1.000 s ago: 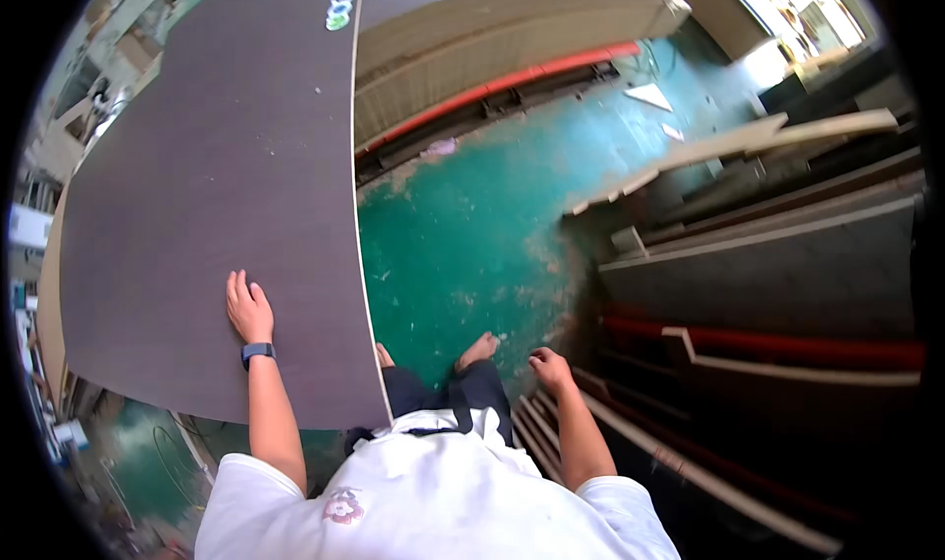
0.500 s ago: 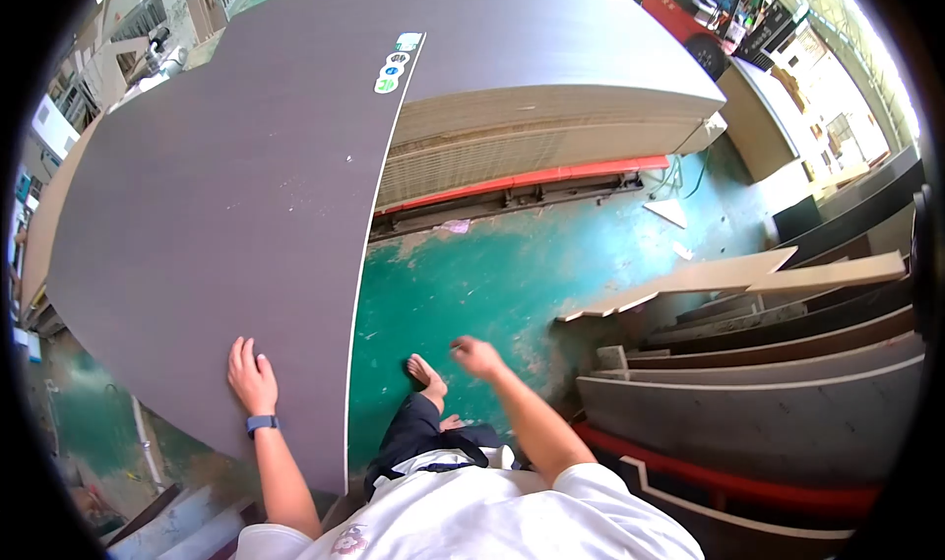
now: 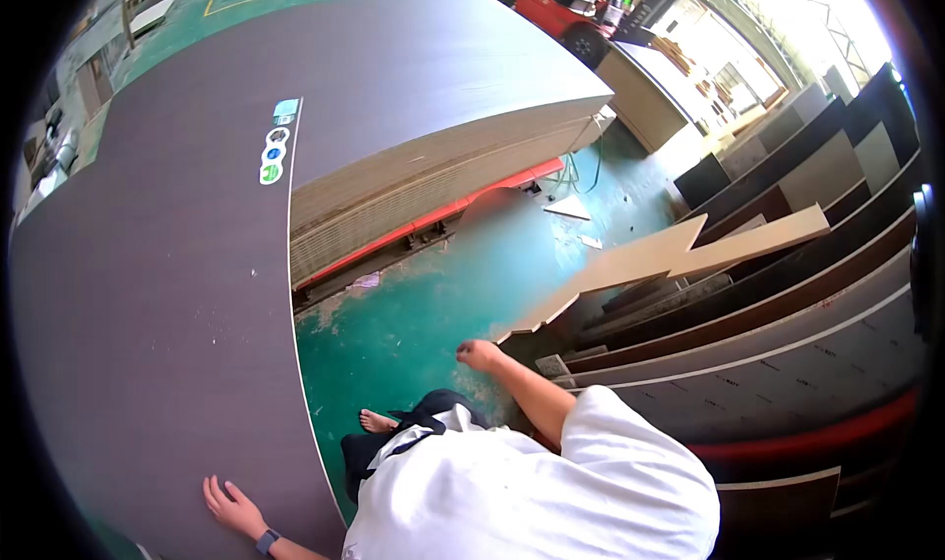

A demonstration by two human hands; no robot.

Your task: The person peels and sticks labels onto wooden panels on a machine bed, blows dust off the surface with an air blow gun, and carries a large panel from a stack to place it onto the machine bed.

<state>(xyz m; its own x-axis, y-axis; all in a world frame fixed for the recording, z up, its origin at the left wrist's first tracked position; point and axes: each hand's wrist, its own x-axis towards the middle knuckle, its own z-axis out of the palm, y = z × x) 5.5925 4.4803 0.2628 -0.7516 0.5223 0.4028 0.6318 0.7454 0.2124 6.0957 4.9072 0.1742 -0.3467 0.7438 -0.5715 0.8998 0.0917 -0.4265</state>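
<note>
A large dark grey-brown panel (image 3: 148, 294) with a pale edge lies flat on the left. My left hand (image 3: 233, 508), fingers spread, is over the panel's near end and seems to rest on it. A wristband (image 3: 267, 540) is on that wrist. Stickers (image 3: 275, 152) run along the panel's far right edge. My right hand (image 3: 477, 354) hangs in front of me over the green floor, its fingers curled and nothing showing in them. Closest to it is the end of a light jagged board (image 3: 640, 265) on the right.
Beyond the panel stands a thick stack of boards (image 3: 423, 181) on a red base (image 3: 433, 220). Many panels (image 3: 768, 363) lean upright along the right. White offcuts (image 3: 568, 207) lie on the green floor (image 3: 394, 314). A red forklift (image 3: 551, 4) is parked at the back.
My view has swung right and my body has moved forward along the panel. The left hand now appears lower in view, still over the panel. The right hand stays curled.
</note>
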